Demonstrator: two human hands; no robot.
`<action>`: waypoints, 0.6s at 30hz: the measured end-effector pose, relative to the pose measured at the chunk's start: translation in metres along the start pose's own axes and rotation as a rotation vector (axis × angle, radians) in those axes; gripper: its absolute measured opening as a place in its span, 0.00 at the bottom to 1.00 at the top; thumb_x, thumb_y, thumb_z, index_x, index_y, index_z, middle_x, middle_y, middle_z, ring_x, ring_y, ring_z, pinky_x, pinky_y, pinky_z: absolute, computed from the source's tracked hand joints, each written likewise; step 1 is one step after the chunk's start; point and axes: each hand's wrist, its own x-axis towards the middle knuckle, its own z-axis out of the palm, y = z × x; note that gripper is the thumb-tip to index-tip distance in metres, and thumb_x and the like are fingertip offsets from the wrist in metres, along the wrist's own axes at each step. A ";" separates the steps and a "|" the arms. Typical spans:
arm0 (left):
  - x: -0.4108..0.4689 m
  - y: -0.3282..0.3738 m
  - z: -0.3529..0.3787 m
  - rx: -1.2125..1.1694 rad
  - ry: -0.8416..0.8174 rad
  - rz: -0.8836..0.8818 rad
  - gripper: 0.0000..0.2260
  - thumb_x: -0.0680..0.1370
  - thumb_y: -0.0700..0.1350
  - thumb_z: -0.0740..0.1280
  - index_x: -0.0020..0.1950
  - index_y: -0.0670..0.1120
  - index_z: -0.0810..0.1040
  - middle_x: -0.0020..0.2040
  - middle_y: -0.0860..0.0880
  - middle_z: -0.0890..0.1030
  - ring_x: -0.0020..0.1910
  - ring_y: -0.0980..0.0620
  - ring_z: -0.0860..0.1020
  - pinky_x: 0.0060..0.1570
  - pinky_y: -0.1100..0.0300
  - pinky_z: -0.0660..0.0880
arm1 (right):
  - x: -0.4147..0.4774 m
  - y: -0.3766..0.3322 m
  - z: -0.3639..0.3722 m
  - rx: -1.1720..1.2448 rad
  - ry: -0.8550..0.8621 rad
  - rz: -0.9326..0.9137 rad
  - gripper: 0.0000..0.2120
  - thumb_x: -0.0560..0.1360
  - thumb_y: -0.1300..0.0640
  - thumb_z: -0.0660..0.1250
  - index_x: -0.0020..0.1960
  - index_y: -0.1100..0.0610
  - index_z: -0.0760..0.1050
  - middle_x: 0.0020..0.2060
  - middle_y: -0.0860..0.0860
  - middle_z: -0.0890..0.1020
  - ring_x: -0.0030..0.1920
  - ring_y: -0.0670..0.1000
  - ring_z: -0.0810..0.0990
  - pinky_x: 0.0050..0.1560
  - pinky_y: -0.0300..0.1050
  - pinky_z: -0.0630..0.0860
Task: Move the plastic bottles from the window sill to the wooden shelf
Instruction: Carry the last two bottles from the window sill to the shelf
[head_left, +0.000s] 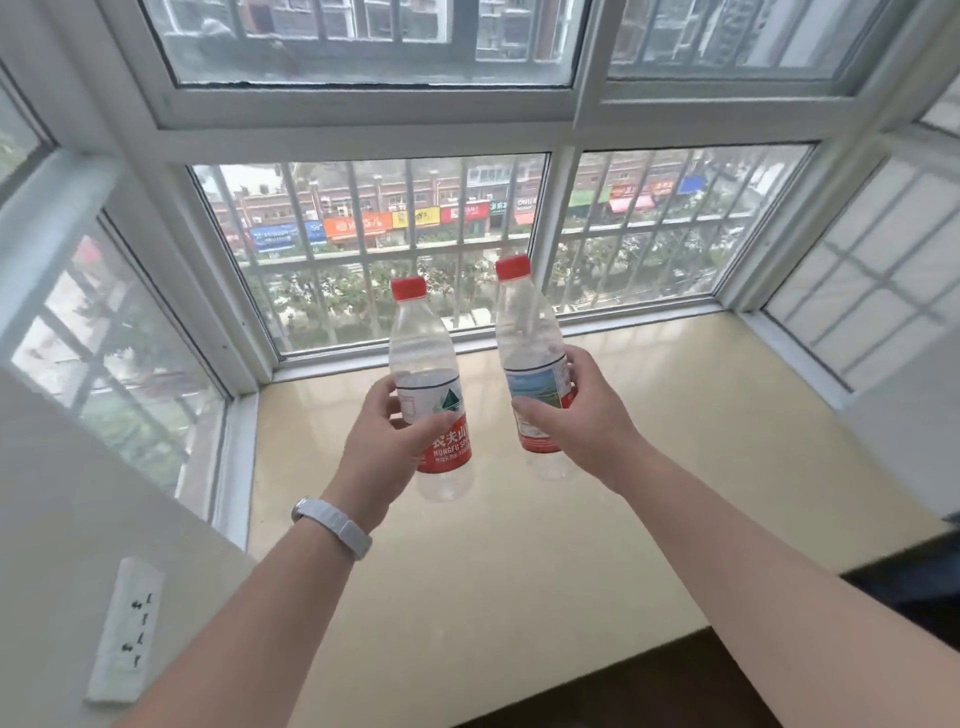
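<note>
Two clear plastic bottles with red caps and red-and-white labels stand upright over the cream window sill (519, 571). My left hand (384, 441) grips the left bottle (423, 364) around its label. My right hand (576, 415) grips the right bottle (524, 322) at its label. Both bottles look empty. I cannot tell whether their bases touch the sill or hang just above it. The wooden shelf is out of view.
White-framed bay windows (374, 135) with bars outside enclose the sill on three sides. A white wall socket (127, 629) sits on the wall at lower left. A dark edge (904, 587) borders the sill at lower right.
</note>
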 end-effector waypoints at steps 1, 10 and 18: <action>-0.004 -0.002 0.003 -0.005 -0.020 -0.001 0.25 0.70 0.44 0.78 0.64 0.56 0.73 0.56 0.49 0.80 0.51 0.51 0.82 0.50 0.52 0.80 | -0.008 0.003 -0.003 0.008 0.017 0.006 0.27 0.70 0.53 0.76 0.64 0.43 0.68 0.51 0.41 0.81 0.48 0.40 0.82 0.53 0.45 0.79; -0.021 -0.009 0.052 -0.014 -0.218 -0.034 0.30 0.66 0.47 0.77 0.66 0.54 0.73 0.56 0.49 0.82 0.52 0.49 0.83 0.52 0.50 0.80 | -0.065 0.029 -0.056 0.041 0.227 0.069 0.27 0.71 0.56 0.76 0.65 0.44 0.68 0.52 0.45 0.81 0.49 0.44 0.83 0.51 0.45 0.80; -0.017 -0.001 0.133 -0.014 -0.424 -0.027 0.24 0.68 0.42 0.77 0.62 0.54 0.75 0.55 0.47 0.82 0.49 0.50 0.84 0.42 0.59 0.78 | -0.107 0.055 -0.121 0.018 0.421 0.157 0.24 0.71 0.54 0.75 0.62 0.43 0.69 0.49 0.41 0.80 0.47 0.40 0.81 0.55 0.47 0.80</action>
